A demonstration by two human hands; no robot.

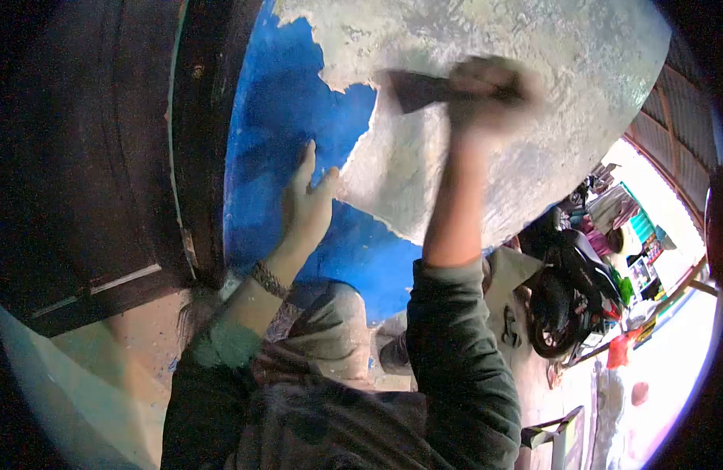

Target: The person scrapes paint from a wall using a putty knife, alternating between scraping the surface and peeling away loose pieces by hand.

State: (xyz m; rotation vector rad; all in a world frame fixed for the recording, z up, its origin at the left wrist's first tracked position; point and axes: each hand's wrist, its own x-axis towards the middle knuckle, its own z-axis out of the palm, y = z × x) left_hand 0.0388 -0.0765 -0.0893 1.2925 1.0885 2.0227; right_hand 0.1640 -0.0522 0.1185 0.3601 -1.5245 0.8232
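Observation:
In front of me is a wall, partly covered in blue paint [279,94] and partly bare, rough grey-white plaster [565,133]. A ragged edge divides the two. My right hand [490,86], smeared by motion, grips a scraper [414,89] with a wide dark blade pointing left. The blade is over bare plaster close to the paint edge; whether it touches cannot be made out. Lower left, my left hand [308,205] is held up at the blue area with thumb and fingers apart and nothing in it. Its fingertips are near the ragged edge.
A dark wooden door [87,157] with its frame [209,141] borders the paint on the left. My bent knee [334,321] is below the wall. To the right stand a parked motorcycle [569,290] and hanging cloths [612,207], under a corrugated roof [682,117].

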